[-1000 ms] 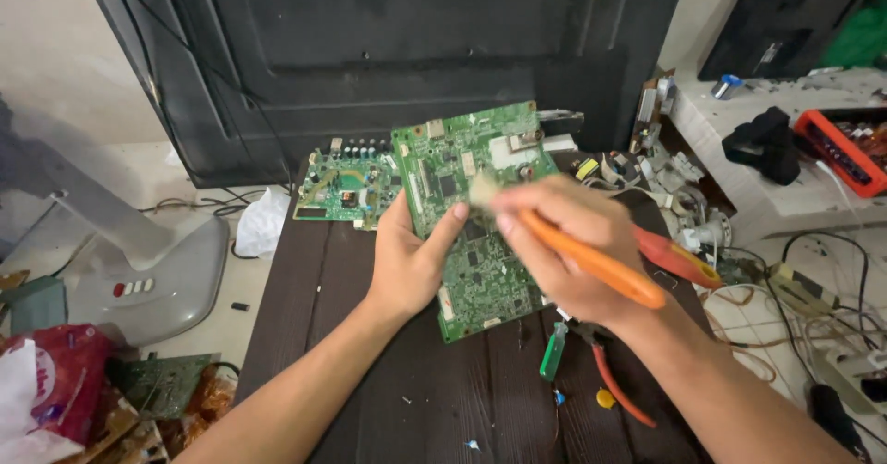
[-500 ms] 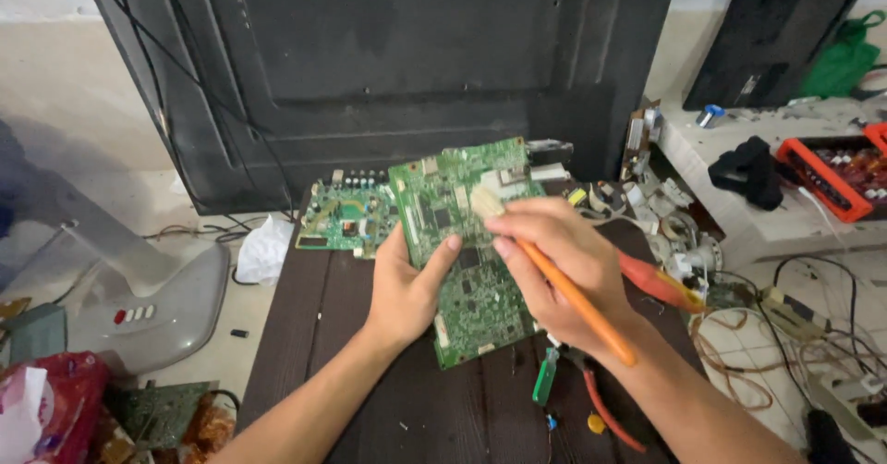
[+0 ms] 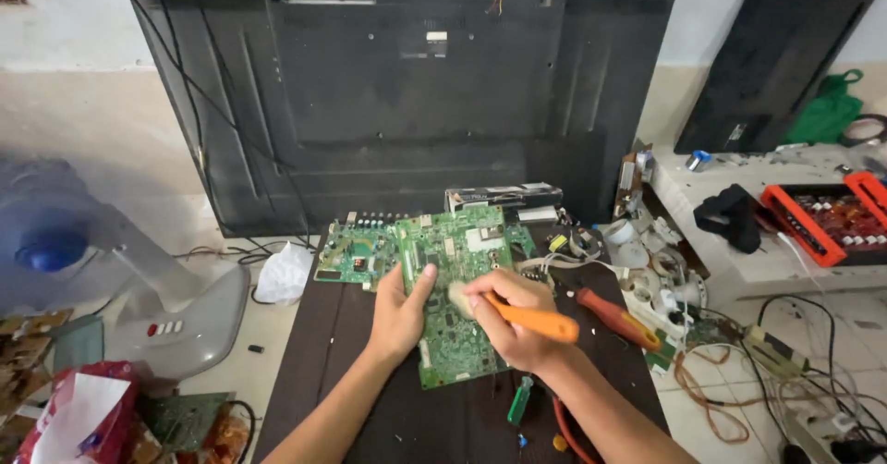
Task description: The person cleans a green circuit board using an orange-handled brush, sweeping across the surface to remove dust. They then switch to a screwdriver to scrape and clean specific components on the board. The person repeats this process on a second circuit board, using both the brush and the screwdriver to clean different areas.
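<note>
My left hand (image 3: 399, 314) grips the left edge of a green circuit board (image 3: 453, 335), holding it tilted above a dark wooden table (image 3: 333, 353). An orange-handled brush (image 3: 531, 319) is in my right hand (image 3: 513, 321), and its pale bristles (image 3: 459, 299) rest on the middle of the board. A second green circuit board (image 3: 349, 251) lies flat on the table behind the first one.
A large black television back panel (image 3: 416, 85) leans against the wall behind the table. A red-handled screwdriver (image 3: 617, 318) and a small green screwdriver (image 3: 519, 401) lie on the table. A fan base (image 3: 176, 321) stands left; an orange tool case (image 3: 827, 219) sits right.
The board and both hands sit lower in view as the camera tipped up. The brush has swept from the board's upper part down toward its middle.
</note>
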